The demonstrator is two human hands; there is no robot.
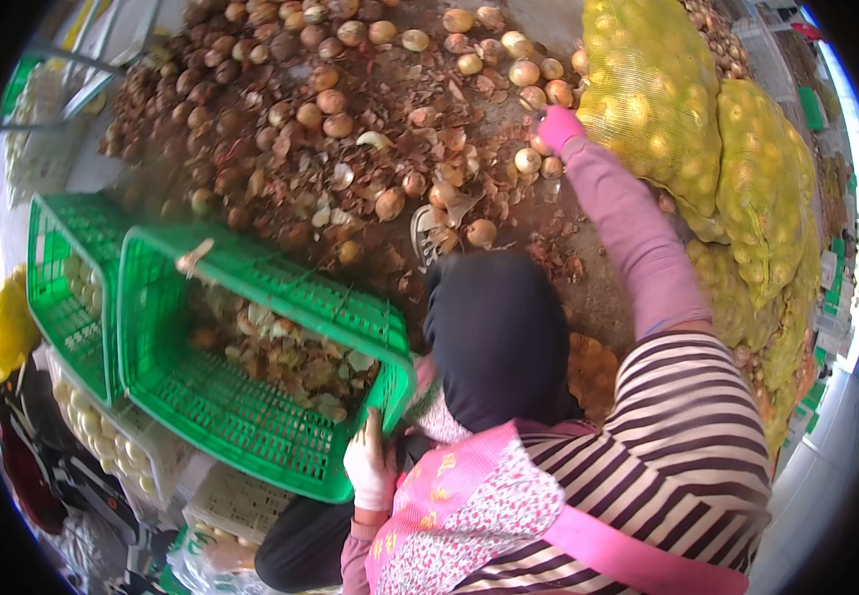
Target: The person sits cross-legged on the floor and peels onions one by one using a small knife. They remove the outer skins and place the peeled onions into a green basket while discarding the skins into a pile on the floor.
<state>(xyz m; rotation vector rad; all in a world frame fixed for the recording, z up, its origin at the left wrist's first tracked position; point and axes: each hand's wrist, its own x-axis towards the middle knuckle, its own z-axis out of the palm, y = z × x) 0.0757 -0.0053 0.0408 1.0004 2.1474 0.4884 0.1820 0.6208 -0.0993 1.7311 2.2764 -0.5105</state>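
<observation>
My left hand (371, 462), in a pale glove, grips the near right corner of a green plastic crate (236, 439). The crate is tilted, its open mouth towards me, with onion skins and trimmings (288, 357) inside. My right arm reaches far forward in a mauve sleeve. Its hand (560, 130), in a bright pink glove, is low among loose onions (528, 161) beside a yellow mesh sack of onions (649, 104). Something dark shows at its fingertips; whether it holds anything is unclear.
Loose onions (338, 125) and dry skins cover the floor ahead. More full mesh sacks (760, 186) stand at right. Another green crate (65, 297) and a pale crate of peeled onions (102, 439) stand at left. My knee (500, 335) and shoe (423, 232) are in the middle.
</observation>
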